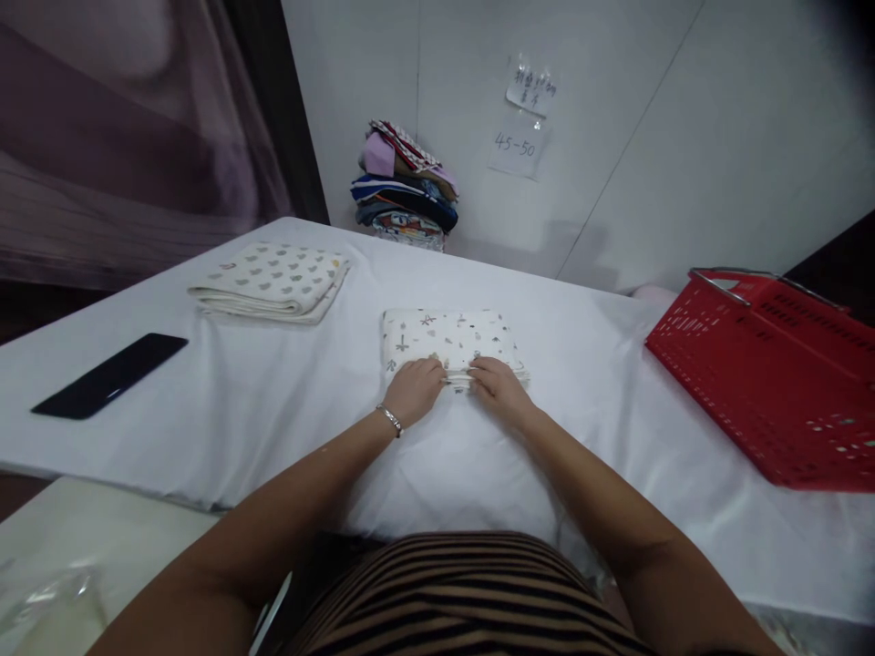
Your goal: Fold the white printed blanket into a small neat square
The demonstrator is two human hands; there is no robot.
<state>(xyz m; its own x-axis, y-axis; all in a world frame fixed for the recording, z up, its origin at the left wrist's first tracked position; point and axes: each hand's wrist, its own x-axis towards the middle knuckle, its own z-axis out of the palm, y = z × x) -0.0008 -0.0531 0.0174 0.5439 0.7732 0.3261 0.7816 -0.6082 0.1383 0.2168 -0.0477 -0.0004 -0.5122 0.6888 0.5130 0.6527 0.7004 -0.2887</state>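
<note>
A folded white cloth (451, 335) with small printed motifs lies flat on the white-covered table in front of me. My left hand (415, 390), with a silver bracelet at the wrist, grips the cloth's near edge left of its middle. On the same edge, slightly to the right, my right hand (498, 387) is closed, fingertips on top. Several folded layers show between the two hands. My thumbs are mostly hidden.
A second folded cloth (280, 278) with grey motifs lies back left. Before it is a dark phone-like slab (109, 375). A red plastic basket (758, 374) stands on the right. Stacked clothes (406, 187) rise behind the table (273, 437) against the wall, below paper signs (516, 146).
</note>
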